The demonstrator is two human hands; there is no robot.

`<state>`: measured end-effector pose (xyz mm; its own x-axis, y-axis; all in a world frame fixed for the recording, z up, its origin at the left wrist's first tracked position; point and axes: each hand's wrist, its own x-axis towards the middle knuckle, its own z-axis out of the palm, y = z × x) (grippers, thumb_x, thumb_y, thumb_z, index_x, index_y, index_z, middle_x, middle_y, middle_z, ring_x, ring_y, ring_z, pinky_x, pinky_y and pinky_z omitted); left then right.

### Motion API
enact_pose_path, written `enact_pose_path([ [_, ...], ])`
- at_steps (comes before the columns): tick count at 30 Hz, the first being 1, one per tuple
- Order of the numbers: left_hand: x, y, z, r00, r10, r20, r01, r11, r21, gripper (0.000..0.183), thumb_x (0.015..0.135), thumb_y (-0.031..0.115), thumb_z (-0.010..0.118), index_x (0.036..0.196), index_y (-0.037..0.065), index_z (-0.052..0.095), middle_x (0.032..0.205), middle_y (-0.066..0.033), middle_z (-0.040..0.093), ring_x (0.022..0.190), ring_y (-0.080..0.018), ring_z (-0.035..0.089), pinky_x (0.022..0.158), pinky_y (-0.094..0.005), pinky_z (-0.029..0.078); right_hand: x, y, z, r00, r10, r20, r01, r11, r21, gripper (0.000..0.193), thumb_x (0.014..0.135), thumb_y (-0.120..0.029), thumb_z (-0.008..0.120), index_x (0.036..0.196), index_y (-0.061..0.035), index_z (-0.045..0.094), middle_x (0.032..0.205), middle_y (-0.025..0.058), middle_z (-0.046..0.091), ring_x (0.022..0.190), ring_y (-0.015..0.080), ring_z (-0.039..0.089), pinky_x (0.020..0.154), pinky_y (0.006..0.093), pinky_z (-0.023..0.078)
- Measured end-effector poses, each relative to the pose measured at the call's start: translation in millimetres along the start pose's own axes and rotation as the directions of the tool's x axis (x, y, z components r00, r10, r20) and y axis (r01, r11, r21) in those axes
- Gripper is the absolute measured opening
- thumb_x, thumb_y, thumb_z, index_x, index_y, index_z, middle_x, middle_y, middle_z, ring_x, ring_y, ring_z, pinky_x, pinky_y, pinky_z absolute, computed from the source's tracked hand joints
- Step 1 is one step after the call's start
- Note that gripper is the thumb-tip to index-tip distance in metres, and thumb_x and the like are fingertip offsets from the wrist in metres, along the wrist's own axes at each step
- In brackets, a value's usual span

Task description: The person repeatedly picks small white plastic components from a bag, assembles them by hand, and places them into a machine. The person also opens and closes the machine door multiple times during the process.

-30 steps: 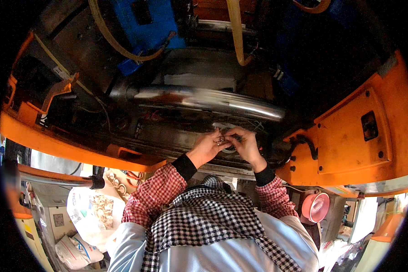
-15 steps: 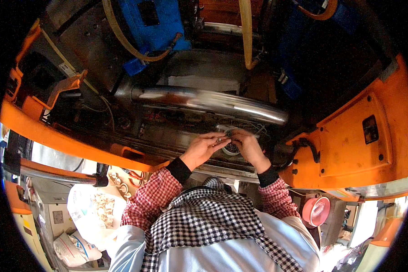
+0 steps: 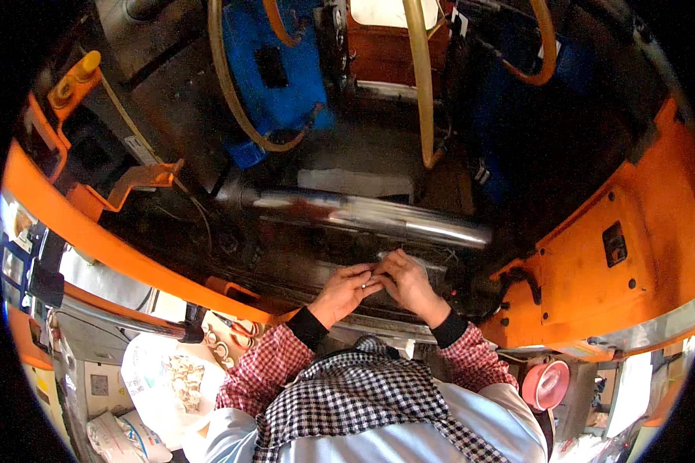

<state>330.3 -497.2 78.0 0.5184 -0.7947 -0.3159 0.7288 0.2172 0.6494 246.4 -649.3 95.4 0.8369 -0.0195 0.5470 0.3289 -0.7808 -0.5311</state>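
My left hand [image 3: 343,295] and my right hand [image 3: 411,285] meet in front of me, fingertips touching, at the near edge of the machine bed. Both sets of fingers are pinched together. A tiny shiny spot shows at the left fingers, too small to name. Whatever lies between the fingertips is hidden. Just beyond the hands a thick polished metal bar [image 3: 371,218] runs across the machine.
Orange machine guards [image 3: 143,266] curve along the left, with another orange panel [image 3: 587,266] at right. Yellowish hoses [image 3: 422,85] hang ahead beside a blue block [image 3: 286,96]. A white bag of small pale parts [image 3: 150,378] stands lower left, a pink tub [image 3: 545,384] lower right.
The view has tilted up, so the machine sits lower in it. My right hand has shifted in over the left fingertips; the cup of small dark parts seen below the hands is now hidden.
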Motion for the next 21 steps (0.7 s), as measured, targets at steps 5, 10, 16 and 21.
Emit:
enact_pose_path([
  [5, -7.2, 15.4, -4.4, 0.990, 0.138, 0.000, -0.138, 0.990, 0.007, 0.023, 0.089, 0.002, 0.051, 0.109, -0.008, 0.053, 0.107, -0.0145, 0.057, 0.101, -0.0268, 0.056, 0.093, -0.0390, 0.046, 20.7, 2.2, 12.7, 0.998, -0.059, 0.034, 0.059, 0.998, 0.018, 0.012, 0.078, 0.003, 0.059, 0.086, 0.0009, 0.051, 0.084, 0.0151, 0.052, 0.078, 0.0334, 0.051, 0.067, 0.0409, 0.043],
  [10, -23.7, 30.5, -10.7, 0.966, 0.237, -0.104, -0.231, 0.970, 0.072, 0.022, 0.090, 0.007, 0.052, 0.108, -0.006, 0.055, 0.110, -0.0143, 0.057, 0.102, -0.0273, 0.056, 0.094, -0.0366, 0.045, 84.4, -0.2, 7.3, 0.988, 0.060, -0.139, -0.023, 0.968, 0.251, 0.007, 0.084, -0.002, 0.058, 0.085, 0.0017, 0.052, 0.080, 0.0099, 0.058, 0.071, 0.0178, 0.056, 0.063, 0.0315, 0.045],
  [16, -46.1, 26.1, -13.3, 0.958, 0.224, -0.179, -0.209, 0.973, 0.100, 0.027, 0.090, 0.014, 0.055, 0.109, -0.006, 0.054, 0.110, -0.0123, 0.057, 0.103, -0.0242, 0.056, 0.092, -0.0313, 0.045, 252.3, 85.0, 9.9, 0.790, 0.293, -0.538, -0.056, 0.909, 0.413, 0.010, 0.082, -0.001, 0.060, 0.087, 0.0067, 0.063, 0.076, 0.0074, 0.065, 0.068, 0.0120, 0.059, 0.064, 0.0248, 0.046],
  [21, -69.4, 45.8, 19.8, 0.934, 0.168, -0.316, -0.124, 0.980, 0.155, 0.029, 0.093, 0.012, 0.049, 0.112, -0.009, 0.051, 0.110, -0.0151, 0.056, 0.105, -0.0253, 0.056, 0.093, -0.0315, 0.045, 339.6, 173.1, 24.5, 0.713, 0.213, -0.668, -0.160, 0.977, 0.141, 0.014, 0.082, -0.001, 0.059, 0.093, 0.0055, 0.065, 0.082, 0.0141, 0.068, 0.075, 0.0196, 0.065, 0.069, 0.0317, 0.050],
])
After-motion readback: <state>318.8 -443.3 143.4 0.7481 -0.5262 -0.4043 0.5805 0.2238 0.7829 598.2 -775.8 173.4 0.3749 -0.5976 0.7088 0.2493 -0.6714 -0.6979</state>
